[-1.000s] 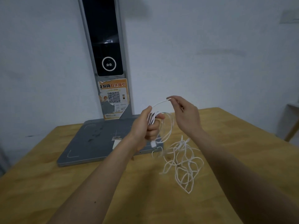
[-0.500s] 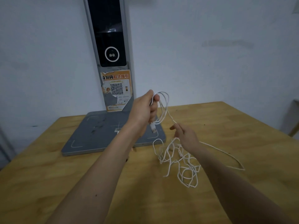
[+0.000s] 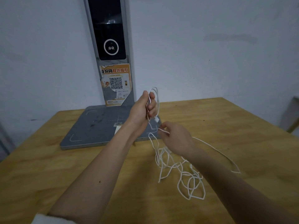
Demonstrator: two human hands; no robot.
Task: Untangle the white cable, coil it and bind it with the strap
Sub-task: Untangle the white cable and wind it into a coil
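The wooden table point(image 3: 242, 126) carries a grey scanner base point(image 3: 103, 126) at its far edge. On the table just right of and nearer than that base lies the loose heap of the white cable point(image 3: 191, 178), still tangled, with 1 long loop trailing farther right. Above the base's right corner the left hand point(image 3: 142, 109) has its fingers closed around a few finished coils, a plug dangling below. Just nearer, the right hand point(image 3: 176, 139) pinches 1 strand between fingertips. The cable looks light, limp and snag-prone, so it is best taken near the coil. No strap is visible.

Cable point(image 3: 181, 168) heap on table point(image 3: 242, 126), right of scanner base point(image 3: 97, 126).
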